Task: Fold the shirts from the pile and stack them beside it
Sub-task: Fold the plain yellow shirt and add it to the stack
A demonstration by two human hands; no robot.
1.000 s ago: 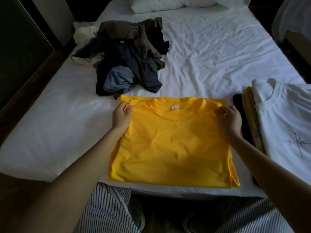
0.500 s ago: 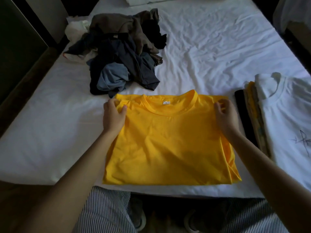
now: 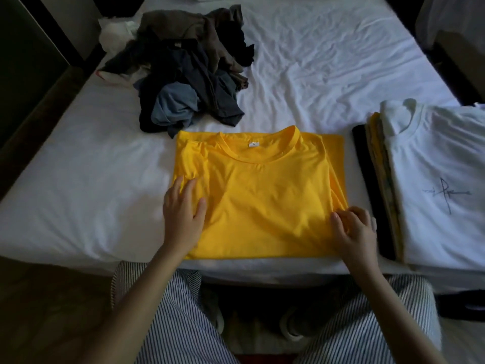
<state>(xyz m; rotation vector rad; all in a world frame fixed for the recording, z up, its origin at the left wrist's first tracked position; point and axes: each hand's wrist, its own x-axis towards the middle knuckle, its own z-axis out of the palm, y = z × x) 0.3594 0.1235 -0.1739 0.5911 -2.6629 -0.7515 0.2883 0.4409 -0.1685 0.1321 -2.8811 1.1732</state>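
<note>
A yellow shirt [image 3: 262, 195] lies flat on the white bed [image 3: 78, 179], sides folded in, collar facing away from me. My left hand [image 3: 182, 214] rests flat on its lower left edge, fingers straight. My right hand [image 3: 353, 229] sits on its lower right edge, fingers curled on the cloth as if pinching it. The pile of dark unfolded shirts [image 3: 189, 72] lies behind the yellow one, to the left. The stack of folded shirts [image 3: 433, 185], a white one with a dark print on top, stands to the right.
The bed's near edge runs just below the yellow shirt, with my striped trousers [image 3: 170, 319] under it. A dark floor and wall border the bed on the left. A dark object [image 3: 464, 303] lies at the lower right.
Both hands slid from the shirt's upper corners near the collar down to its lower edge. The shirt has stayed in place.
</note>
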